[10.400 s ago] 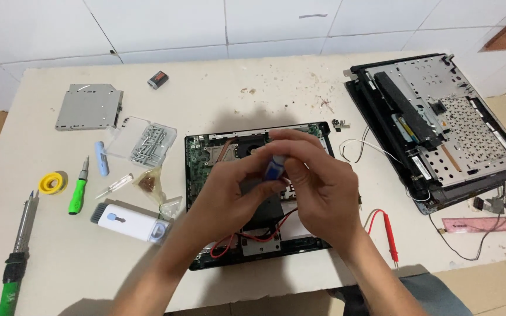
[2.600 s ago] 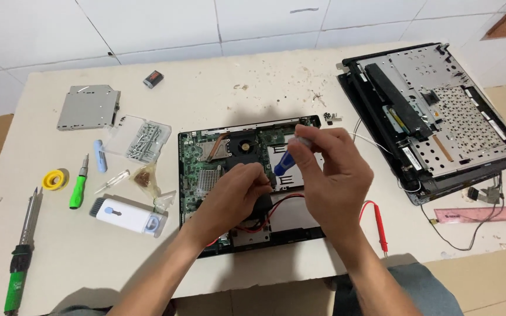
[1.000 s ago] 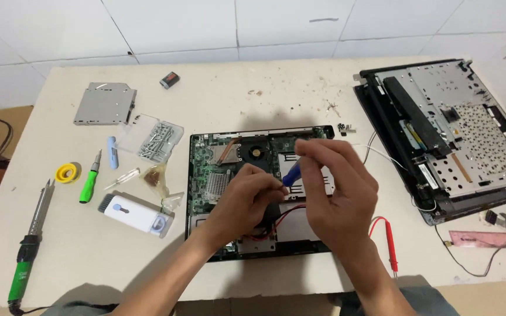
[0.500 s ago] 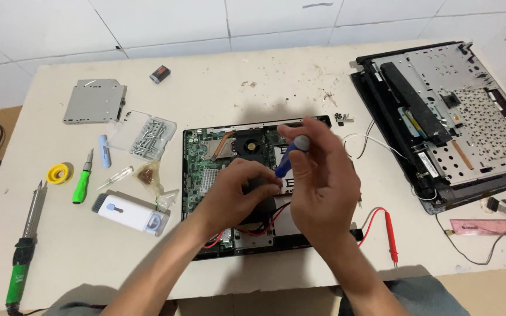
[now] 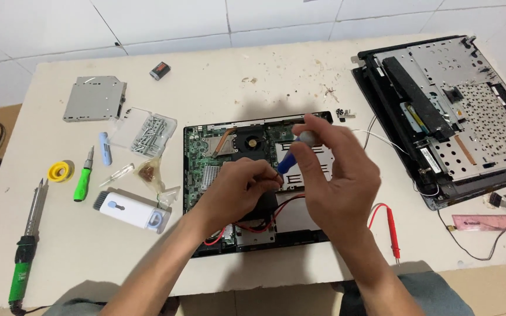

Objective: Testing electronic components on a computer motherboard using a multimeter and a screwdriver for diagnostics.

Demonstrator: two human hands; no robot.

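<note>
Over the middle of the opened laptop base, both hands are bunched together on one small screwdriver. The right hand comes in from the right with its fingers pinched around the rounded grey cap and blue handle, so it's gripping the tool from the top. The left hand sits just below and to the left, fingers curled in tight against the lower end of the shaft (can't tell whether it's pinching the tip itself or a screw, too small to see). The screwdriver's long axis tilts: cap up and to the right, tip down and to the left, pointing at the dark patch beside the fan. So the tip lies right at the left fingertips, and the handle belongs to the right. Red wires loop underneath, near the left wrist. Off to the left, well apart, there's a clear box of screws and a green screwdriver.
</note>
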